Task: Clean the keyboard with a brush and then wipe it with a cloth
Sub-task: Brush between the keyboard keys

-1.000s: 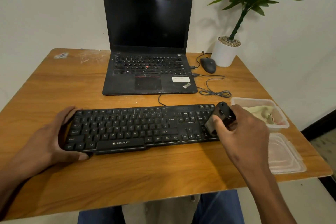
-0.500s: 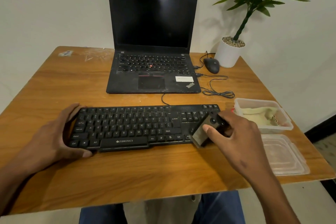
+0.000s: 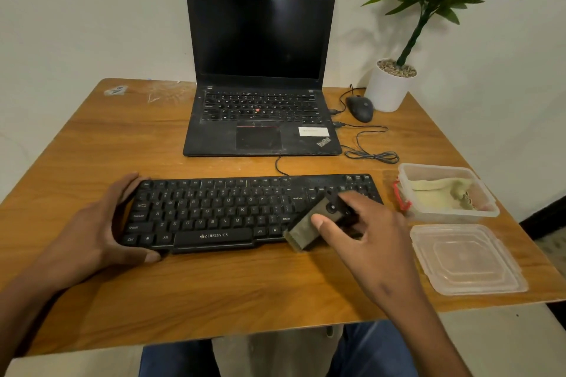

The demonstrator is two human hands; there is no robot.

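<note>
We are sitting at a wooden bench [image 3: 92, 300], and the black keyboard [image 3: 232, 211] is lying flat on it in front of us; we are taking this keyboard as our landmark. Our left hand [image 3: 101, 229] is gripping the left end of the keyboard, with the fingers curled round its far corner and the thumb lying along its near edge. Our right hand [image 3: 361, 232] is holding the brush [image 3: 309, 226] over the right part of the keyboard, with the thumb pressing on the side of the brush and the other fingers curled round its dark handle. The bristle end is pointing down and to the left, and it is reaching the near edge of the keyboard, to the right of the space bar. We cannot tell if the bristles are really touching the keys.

Just to the right of the keyboard an open plastic box [image 3: 487, 208] is standing, and the pale cloth [image 3: 441, 194] is lying inside it. The clear lid [image 3: 465, 260] is lying flat on the bench, on the near side of this box. Behind the keyboard an open laptop [image 3: 260, 70] with a dark screen is standing. Behind the keyboard's right end a black mouse [image 3: 360, 109] is resting with its cable beside it, and just beyond the mouse a potted plant [image 3: 389, 86] in a white pot is standing.
</note>
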